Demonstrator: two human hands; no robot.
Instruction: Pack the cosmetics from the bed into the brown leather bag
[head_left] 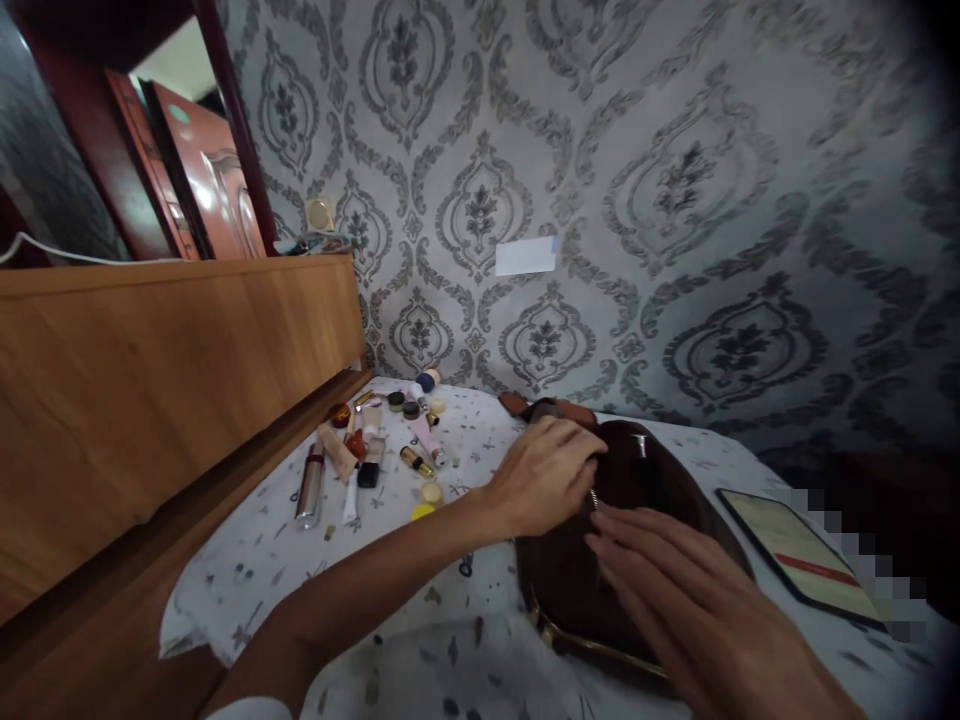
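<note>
A glossy dark brown bag (559,575) with a gold-coloured zip along its edge lies on the patterned white cloth. My left hand (544,475) reaches across from the lower left, its fingers curled and closed on the bag's upper left part. My right hand (690,580) rests over the bag's right side, fingers stretched out close together, nothing visible in them. Between the two hands a short piece of zip (594,498) shows. What lies beneath my palms is hidden. A brown strap (574,413) extends behind the bag by the wall.
Several cosmetics lie on the left of the cloth (262,560), among them a silver tube (309,487), a pink tube (427,440) and a yellow round item (422,511). A tablet-like device (802,560) lies right of the bag. A wooden panel (187,350) borders the left; patterned wall (480,200) stands behind.
</note>
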